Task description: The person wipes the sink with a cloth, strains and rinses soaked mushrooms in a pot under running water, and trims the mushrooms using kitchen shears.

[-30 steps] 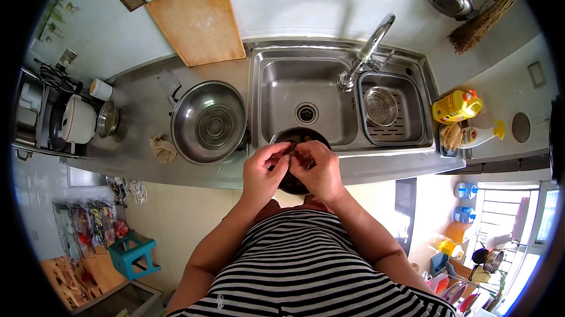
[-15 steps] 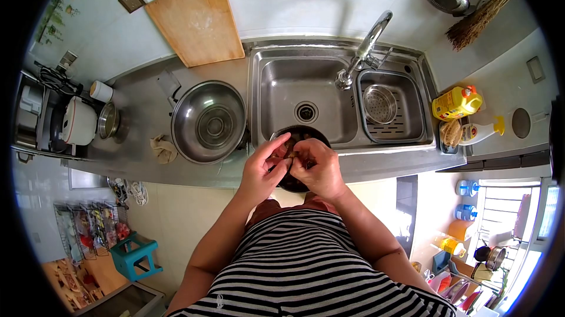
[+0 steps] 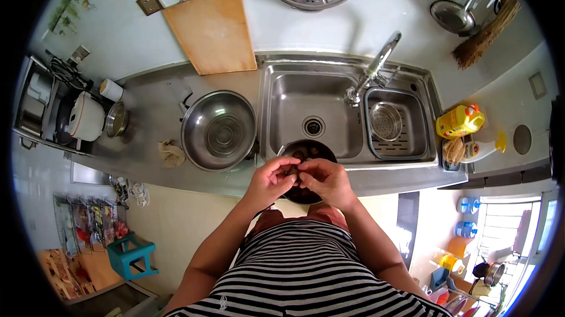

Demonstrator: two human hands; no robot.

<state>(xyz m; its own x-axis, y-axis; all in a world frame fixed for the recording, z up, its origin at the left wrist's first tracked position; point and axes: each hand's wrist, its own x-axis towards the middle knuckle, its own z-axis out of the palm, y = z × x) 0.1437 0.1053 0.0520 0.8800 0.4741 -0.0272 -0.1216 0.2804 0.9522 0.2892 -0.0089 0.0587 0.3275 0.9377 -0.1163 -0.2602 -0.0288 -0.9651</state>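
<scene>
Over a dark round bowl (image 3: pixel 331 151) at the front edge of the sink, both hands meet at the fingertips. Several small brown pieces (image 3: pixel 313 151) lie in the bowl, their kind unclear. My left hand (image 3: pixel 269 182) is closed in a pinch on a small brown piece (image 3: pixel 293 171). From the other side my right hand (image 3: pixel 327 182) pinches the same piece with thumb and fingers. The hands hide much of the bowl. Left of it, a wide steel basin (image 3: pixel 219 131) stands on the counter.
Behind the bowl is the double sink (image 3: pixel 294 96) with its tap (image 3: pixel 376 73) and a small colander (image 3: pixel 385 122) in the right basin. A cutting board (image 3: pixel 213 32) leans on the wall. A cleaver (image 3: pixel 182 92) and cloth (image 3: pixel 171 153) lie left; a yellow detergent bottle (image 3: pixel 458 122) stands right.
The camera view has shifted, so the counter sits slightly lower and further right. My left fingers have drawn in closer, and both hands now meet more evenly over the bowl.
</scene>
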